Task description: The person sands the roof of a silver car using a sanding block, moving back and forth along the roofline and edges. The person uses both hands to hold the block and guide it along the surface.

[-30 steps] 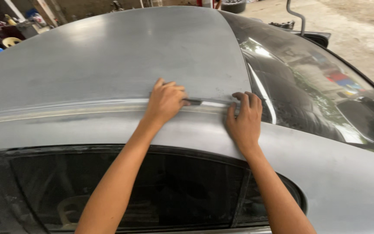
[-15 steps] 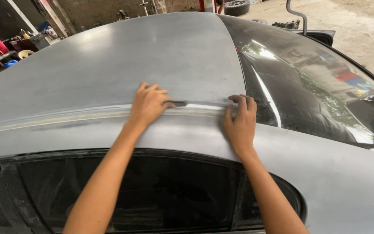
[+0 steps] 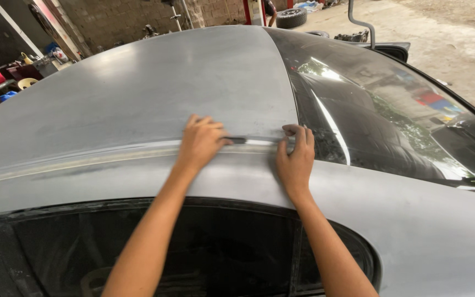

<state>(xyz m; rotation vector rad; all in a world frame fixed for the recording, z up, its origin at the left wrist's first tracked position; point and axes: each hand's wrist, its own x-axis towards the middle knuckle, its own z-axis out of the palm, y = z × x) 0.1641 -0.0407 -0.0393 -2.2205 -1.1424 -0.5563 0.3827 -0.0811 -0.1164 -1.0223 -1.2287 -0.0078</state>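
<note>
Left hand [image 3: 200, 143] on roof seam [image 3: 111, 157]

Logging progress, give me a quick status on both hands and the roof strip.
Left hand flat on the pale roof strip, pinching a small dark tool. Right hand pressing the strip's end by the windshield. Nothing in the way.

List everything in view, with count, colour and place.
roof: one, matt grey, fills the middle
roof strip: one, pale, along the roof edge
windscreen: one, dark, right
side window: one, dark, bottom
small tool: one, dark, on the strip between the hands
tyre: one, black, top on the floor
clutter: several pieces, red, yellow, blue, far left
left hand: flat on the strip, at the tool
right hand: pressing the strip beside the windscreen
</note>
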